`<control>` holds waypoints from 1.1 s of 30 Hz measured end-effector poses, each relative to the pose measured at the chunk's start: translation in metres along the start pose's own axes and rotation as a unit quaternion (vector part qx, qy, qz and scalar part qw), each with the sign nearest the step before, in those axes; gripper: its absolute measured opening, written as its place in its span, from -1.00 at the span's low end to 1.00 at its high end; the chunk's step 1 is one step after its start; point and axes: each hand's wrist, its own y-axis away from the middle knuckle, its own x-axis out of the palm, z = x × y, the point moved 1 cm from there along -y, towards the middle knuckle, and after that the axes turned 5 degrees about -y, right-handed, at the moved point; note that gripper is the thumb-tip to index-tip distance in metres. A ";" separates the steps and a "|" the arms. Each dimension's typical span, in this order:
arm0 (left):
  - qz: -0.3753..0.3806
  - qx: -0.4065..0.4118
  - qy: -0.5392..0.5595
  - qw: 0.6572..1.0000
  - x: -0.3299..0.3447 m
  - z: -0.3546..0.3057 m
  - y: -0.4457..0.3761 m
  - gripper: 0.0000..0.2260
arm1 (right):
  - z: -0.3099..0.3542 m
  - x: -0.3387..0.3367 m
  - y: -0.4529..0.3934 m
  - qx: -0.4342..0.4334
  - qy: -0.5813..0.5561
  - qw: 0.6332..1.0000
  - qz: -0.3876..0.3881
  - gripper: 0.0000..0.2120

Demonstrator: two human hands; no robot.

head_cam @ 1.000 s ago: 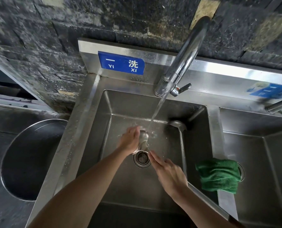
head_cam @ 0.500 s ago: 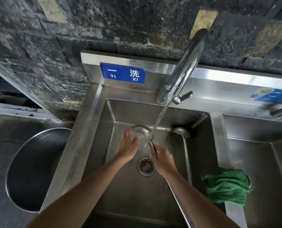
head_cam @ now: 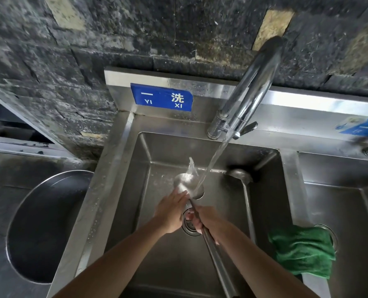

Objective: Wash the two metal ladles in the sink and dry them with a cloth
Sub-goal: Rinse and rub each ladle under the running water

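A: Water's running from the faucet (head_cam: pixel 251 89), a slanted stream landing right in the bowl of the first ladle (head_cam: pixel 188 182), spray kicking up at its 12 o'clock.

B: Who's got that ladle?

A: The right hand (head_cam: pixel 207 222), with its grip wrapped tight round the handle just below the bowl. The long handle runs down toward 5 o'clock, off the bottom edge.

B: And the left hand (head_cam: pixel 171 210)?

A: Its fingers are laid fairly straight against the underside of the bowl at 7 o'clock, touching the metal, not wrapped round it. Both hands are over the drain (head_cam: pixel 190 229), dead centre of the sink (head_cam: pixel 123 190).

B: The second ladle (head_cam: pixel 240 176)?

A: It's lying in the same basin at 3 o'clock of the first, with its bowl near the back right corner and its handle running along the right wall toward 6 o'clock. No hand on it.

B: Cloth?

A: The green cloth (head_cam: pixel 303 250) is draped over the divider at the basin's 4 o'clock, crumpled, well apart from both hands.

B: Anything else?

A: There's a blue sign (head_cam: pixel 161 97) on the backsplash at 11 o'clock, and a big round metal basin (head_cam: pixel 43 222) out at 9 o'clock.
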 end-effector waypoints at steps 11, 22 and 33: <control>-0.013 0.015 -0.147 0.989 -0.017 0.000 -0.016 -0.70 | -0.014 -0.032 0.043 -0.081 0.211 0.974 -0.002 -0.68; -0.040 0.022 -0.136 0.990 -0.048 -0.002 -0.035 -0.54 | 0.007 -0.049 0.034 -0.224 0.470 0.841 -0.150 -0.61; -0.017 0.007 -0.122 0.992 -0.041 0.014 -0.017 -0.33 | 0.004 -0.027 0.052 -0.211 0.406 0.872 -0.172 -0.81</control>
